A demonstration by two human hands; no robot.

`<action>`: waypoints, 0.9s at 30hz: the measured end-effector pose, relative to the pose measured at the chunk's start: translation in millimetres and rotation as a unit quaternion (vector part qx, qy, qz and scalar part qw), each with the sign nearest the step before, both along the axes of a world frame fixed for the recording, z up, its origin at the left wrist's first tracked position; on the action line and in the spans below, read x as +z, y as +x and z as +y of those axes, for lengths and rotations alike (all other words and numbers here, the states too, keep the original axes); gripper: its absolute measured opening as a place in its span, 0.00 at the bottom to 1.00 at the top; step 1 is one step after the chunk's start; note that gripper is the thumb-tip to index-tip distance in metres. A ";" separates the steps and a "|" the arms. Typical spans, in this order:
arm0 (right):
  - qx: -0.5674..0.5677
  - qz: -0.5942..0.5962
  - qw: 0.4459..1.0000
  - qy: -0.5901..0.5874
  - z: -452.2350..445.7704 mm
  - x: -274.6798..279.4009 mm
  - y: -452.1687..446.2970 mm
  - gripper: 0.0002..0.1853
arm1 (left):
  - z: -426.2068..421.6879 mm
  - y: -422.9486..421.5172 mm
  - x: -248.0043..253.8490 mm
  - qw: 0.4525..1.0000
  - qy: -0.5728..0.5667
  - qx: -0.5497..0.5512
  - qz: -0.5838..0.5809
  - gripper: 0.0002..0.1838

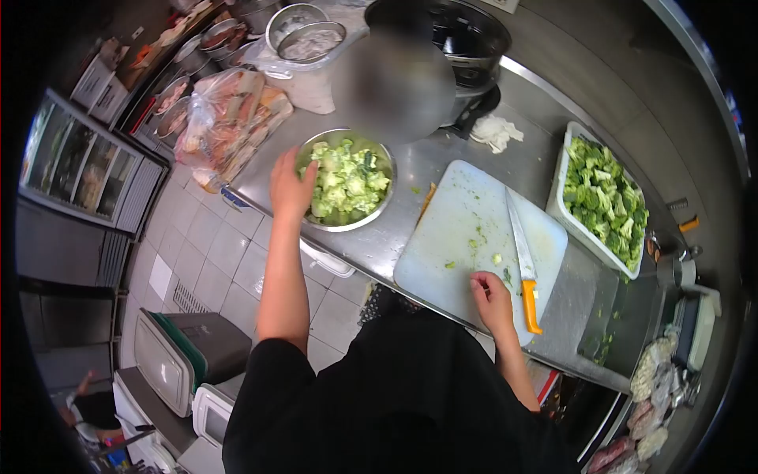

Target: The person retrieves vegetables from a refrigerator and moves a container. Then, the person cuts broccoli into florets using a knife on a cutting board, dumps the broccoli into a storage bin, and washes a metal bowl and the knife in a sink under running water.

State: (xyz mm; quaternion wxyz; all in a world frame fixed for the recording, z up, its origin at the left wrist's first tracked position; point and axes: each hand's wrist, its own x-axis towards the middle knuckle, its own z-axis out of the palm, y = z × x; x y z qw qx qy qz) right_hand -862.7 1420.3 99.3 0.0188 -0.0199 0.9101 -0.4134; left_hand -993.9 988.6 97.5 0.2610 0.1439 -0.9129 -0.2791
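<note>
My left hand [290,187] is at the left side of a round metal bowl [392,175], its thumb over the rim and its fingers along the outside. Pale green broccoli pieces [347,180] fill the bowl. My right hand [493,302] hovers at the near edge of a white cutting board [450,213], its fingers loosely curled and nothing visible in them. Just right of it lies a knife [521,251] with an orange handle, its blade pointing away from me. Small green scraps are scattered across the board.
A white tray [556,201] of broccoli florets stands right of the board. Behind the bowl are bagged food [229,118], metal bowls [296,24] and a black pot [474,39]. A crumpled white cloth [496,133] lies near the pot. Bins [166,355] stand on the floor at left.
</note>
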 end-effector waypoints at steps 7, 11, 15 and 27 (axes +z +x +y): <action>0.020 -0.112 0.991 -0.071 -1.7 -33.7 14.7 0.10 | 13.9 77.1 -84.8 0.791 0.602 0.030 -0.101 0.25; 0.109 -0.211 0.962 -0.136 -30.9 -30.0 20.6 0.10 | 39.1 97.6 -105.5 0.734 0.676 -0.022 -0.055 0.26; 0.215 -0.183 0.952 -0.121 -53.5 -21.9 20.2 0.10 | 80.9 151.6 -64.2 0.780 0.622 -0.018 -0.067 0.33; 0.292 -0.245 0.919 -0.105 72.6 -57.9 70.4 0.14 | 178.8 304.4 -309.3 0.782 0.366 -0.176 -0.472 0.24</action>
